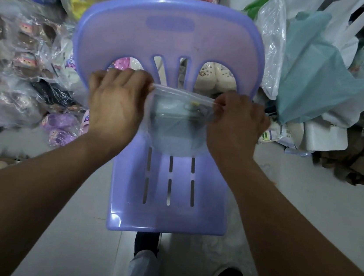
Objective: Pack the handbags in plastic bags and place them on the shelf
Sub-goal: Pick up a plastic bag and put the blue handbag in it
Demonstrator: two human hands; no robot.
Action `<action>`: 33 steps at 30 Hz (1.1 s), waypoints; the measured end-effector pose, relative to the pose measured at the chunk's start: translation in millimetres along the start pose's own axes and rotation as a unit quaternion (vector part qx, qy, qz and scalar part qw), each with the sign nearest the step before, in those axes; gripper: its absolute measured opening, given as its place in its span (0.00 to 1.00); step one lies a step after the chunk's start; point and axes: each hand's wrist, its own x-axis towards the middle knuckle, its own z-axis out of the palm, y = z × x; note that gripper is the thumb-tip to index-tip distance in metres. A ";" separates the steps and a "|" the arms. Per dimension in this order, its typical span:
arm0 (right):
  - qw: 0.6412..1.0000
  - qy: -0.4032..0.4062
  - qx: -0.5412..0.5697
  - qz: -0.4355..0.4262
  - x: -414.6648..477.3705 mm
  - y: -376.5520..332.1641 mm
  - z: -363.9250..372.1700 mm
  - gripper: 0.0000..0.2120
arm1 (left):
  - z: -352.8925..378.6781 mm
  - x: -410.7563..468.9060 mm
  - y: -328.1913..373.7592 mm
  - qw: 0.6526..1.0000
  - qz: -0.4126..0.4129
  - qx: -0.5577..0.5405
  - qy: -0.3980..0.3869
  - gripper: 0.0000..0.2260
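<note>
Head view is looking down at our two arms reaching out over a purple chair (165, 39). Far on the left we are seeing a pile of soft toys and slippers (27, 61) wrapped in shiny plastic, lying on the floor beside the chair.

Next we are coming to our left hand (115, 104). Its fingers are curling over and pinching the left end of the top edge of a clear plastic bag (176, 141).

In the middle, the plastic bag is resting on the chair seat, close to the chair back. A pale grey-green handbag (172, 116) is sitting inside it, and we are seeing it through the plastic, a bit blurry. Something small and yellow is showing near its top, but we cannot tell what it is.

Then we are coming to our right hand (238, 126). It is pinching the right end of the same top edge, with its fingers curled. The edge is stretching flat between both hands.

On the far right, a big blue-green plastic sheet (310, 75) is lying among white bags beside the chair.

We are thinking the step now is closing the mouth of the plastic bag, since the handbag is already in. The next move is calling for pressing or folding that edge shut all the way along, so nothing is slipping out. After that we are needing to lift the pack and find the shelf, which we are not seeing clearly.
</note>
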 end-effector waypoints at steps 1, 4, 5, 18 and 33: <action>1.000 0.013 -0.007 0.010 0.0 4.0 0.2 0.09 | -0.3 -1.1 -8.9 0.999 -0.032 0.008 0.011 0.10; 0.998 0.069 -0.006 0.007 0.1 2.8 3.6 0.08 | 2.4 -5.6 -22.8 0.997 -0.079 -0.016 0.013 0.13; 0.997 0.077 -0.005 0.013 -0.4 1.0 4.6 0.08 | 3.6 -7.1 -21.3 0.996 -0.075 -0.045 0.009 0.13; 0.720 -0.160 0.501 0.453 -16.9 -22.9 18.8 0.44 | 20.7 -2.5 20.5 0.845 -0.332 -0.407 -0.106 0.11; 0.758 -0.136 0.381 0.511 -31.0 9.3 35.1 0.50 | 48.7 -43.2 66.1 0.634 -0.515 -0.501 -0.286 0.06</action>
